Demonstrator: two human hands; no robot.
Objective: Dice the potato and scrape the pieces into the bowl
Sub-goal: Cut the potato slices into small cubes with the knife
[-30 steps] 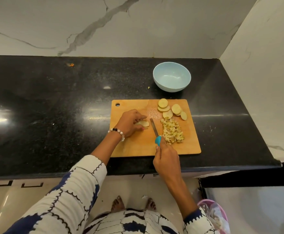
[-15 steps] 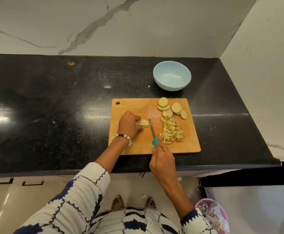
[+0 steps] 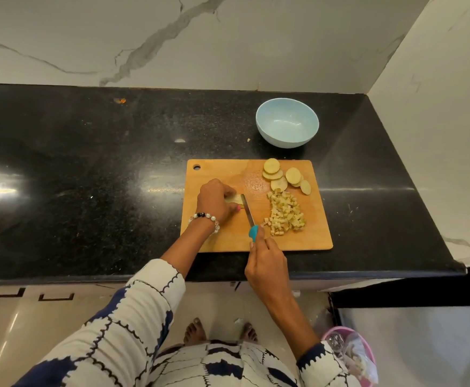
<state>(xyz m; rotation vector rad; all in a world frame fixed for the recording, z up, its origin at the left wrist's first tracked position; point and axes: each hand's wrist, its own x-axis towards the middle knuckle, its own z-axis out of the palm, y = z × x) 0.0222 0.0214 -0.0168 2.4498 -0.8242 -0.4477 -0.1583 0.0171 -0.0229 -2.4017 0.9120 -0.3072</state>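
A wooden cutting board (image 3: 228, 236) lies on the black counter. My left hand (image 3: 215, 201) holds a potato slice (image 3: 236, 199) down on the board's left half, fingers curled over it. My right hand (image 3: 267, 261) grips a knife with a blue handle (image 3: 253, 233); its blade (image 3: 247, 209) lies against the slice's right edge. A pile of diced potato (image 3: 285, 213) sits to the right of the blade. Several round potato slices (image 3: 281, 175) lie at the board's far right. The light blue bowl (image 3: 287, 125) stands behind the board, with nothing in it.
White marble walls close off the counter (image 3: 88, 177) at the back and on the right. A tiny potato scrap (image 3: 248, 140) lies left of the bowl. A pink bin with a plastic bag (image 3: 351, 356) stands on the floor at lower right.
My left hand has slid a little left along the slice, and the knife has followed it left, away from the diced pile.
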